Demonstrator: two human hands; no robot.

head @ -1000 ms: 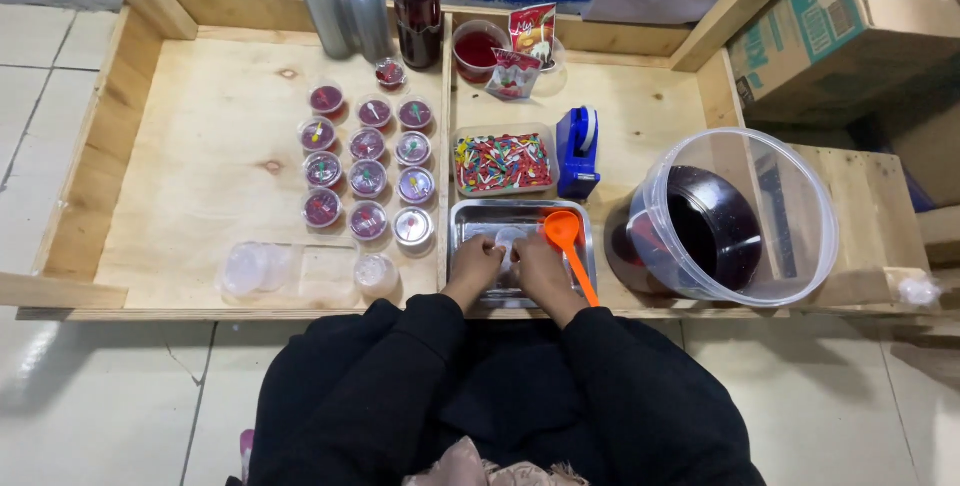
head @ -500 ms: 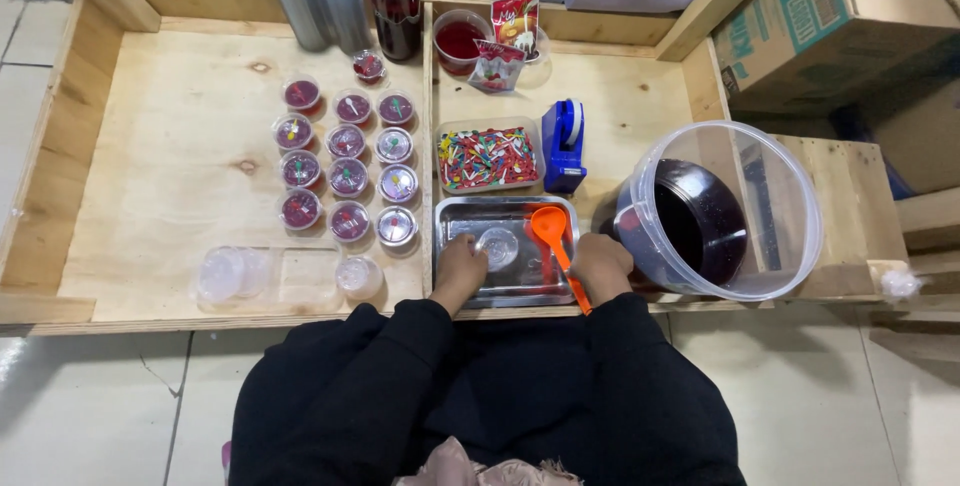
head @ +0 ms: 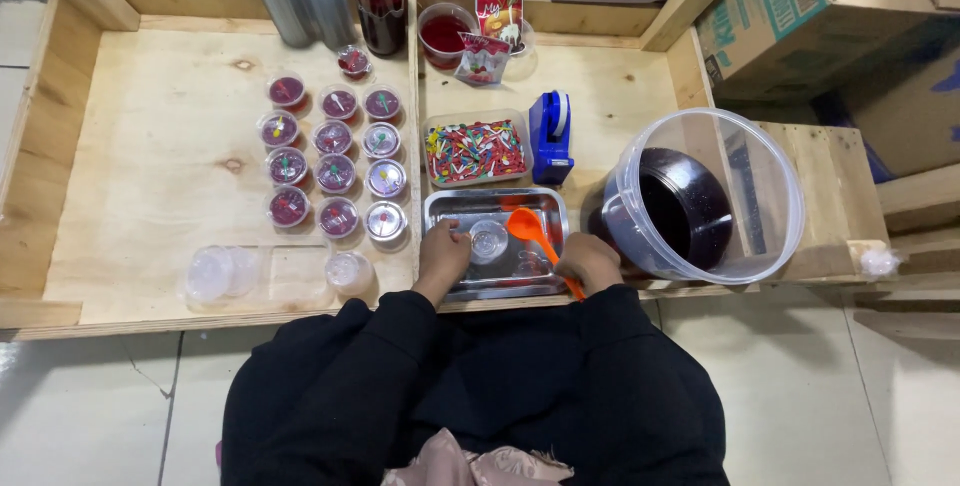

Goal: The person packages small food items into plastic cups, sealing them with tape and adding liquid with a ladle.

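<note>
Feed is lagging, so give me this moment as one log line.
left hand: steadies clear cup in steel tray | right hand: holds orange spoon over tray | bucket: dark liquid, at right

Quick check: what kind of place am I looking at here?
Probably a small home or stall workspace for filling dessert cups: a plywood bench, rows of lidded cups, a bucket of dark liquid, cardboard boxes.

Bright, even overhead light, soft shadows, sharp focus, mild wide-angle edge distortion.
</note>
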